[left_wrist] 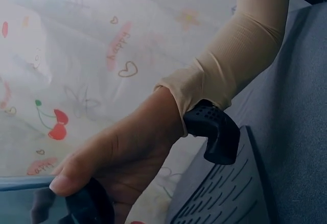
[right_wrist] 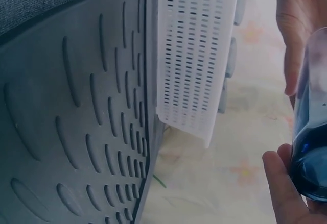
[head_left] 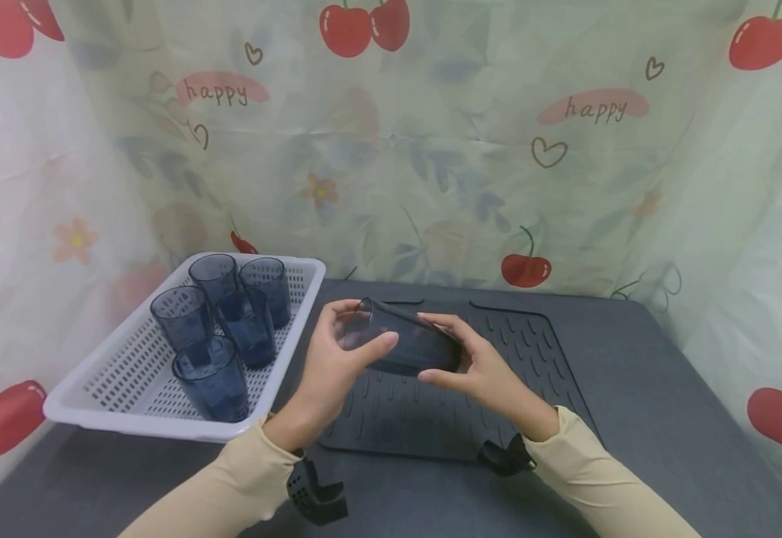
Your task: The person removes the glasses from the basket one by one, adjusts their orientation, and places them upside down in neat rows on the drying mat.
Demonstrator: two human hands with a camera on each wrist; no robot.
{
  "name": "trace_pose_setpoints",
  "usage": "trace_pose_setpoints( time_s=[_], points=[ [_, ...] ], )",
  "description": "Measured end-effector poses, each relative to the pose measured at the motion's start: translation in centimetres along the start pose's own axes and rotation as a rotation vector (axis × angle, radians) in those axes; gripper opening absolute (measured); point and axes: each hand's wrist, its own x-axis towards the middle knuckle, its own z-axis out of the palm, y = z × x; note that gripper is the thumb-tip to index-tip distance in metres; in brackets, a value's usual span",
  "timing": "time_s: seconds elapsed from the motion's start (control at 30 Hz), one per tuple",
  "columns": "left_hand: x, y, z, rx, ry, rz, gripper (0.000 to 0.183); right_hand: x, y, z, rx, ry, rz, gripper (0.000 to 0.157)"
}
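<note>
Nearest are two beige sleeves [head_left: 229, 478], each with a black wrist strap [head_left: 317, 497] at its cuff. Beyond them, the left hand [head_left: 331, 366] and the right hand [head_left: 476, 366] hold one blue-tinted glass [head_left: 404, 350] from its two ends, each pinching it between thumb and fingers. The glass lies tipped nearly on its side, in the air above a dark ribbed mat [head_left: 417, 430] on the grey surface [head_left: 646, 366]; its thick base appears to be at the right hand. Smooth glass could slip, so a light, even squeeze from both sides seems best, with one hand firm whenever the other shifts and the thin rim spared hard pressure. Leftward, a white basket [head_left: 149, 426] holds five similar glasses [head_left: 210, 381], well apart from the turning space. Farthest hangs a cherry-print curtain [head_left: 397, 187].
</note>
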Motion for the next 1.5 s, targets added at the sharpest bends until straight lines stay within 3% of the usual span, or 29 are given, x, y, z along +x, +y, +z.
trace_pose_setpoints(
  time_s=[0.37, 0.57, 0.83, 1.07, 1.27, 1.5],
  points=[
    [0.4, -0.3, -1.2, 0.086, -0.134, -0.097, 0.064, -0.6, 0.0, -0.9, -0.052, 0.033, -0.016, 0.069],
    [0.3, -0.4, -1.9, 0.142, -0.231, -0.136, 0.068, -0.8, -0.2, -1.7, 0.013, 0.053, -0.035, 0.067],
    [0.3, -0.7, -1.9, 0.170, -0.373, -0.114, 0.074, -0.9, -0.5, -2.3, 0.136, 0.096, -0.077, 0.071],
    [0.4, -2.0, -1.1, 0.220, -0.416, -0.098, 0.079, -0.9, -0.7, -2.1, 0.278, 0.143, -0.108, 0.071],
    [0.6, -3.0, -0.7, 0.217, -0.454, -0.118, 0.083, -0.7, -0.7, -1.8, 0.311, 0.190, -0.145, 0.069],
    [0.6, -4.1, -1.3, 0.335, -0.420, -0.180, 0.082, -0.5, -0.7, -2.0, 0.297, 0.230, -0.118, 0.070]
  ],
)
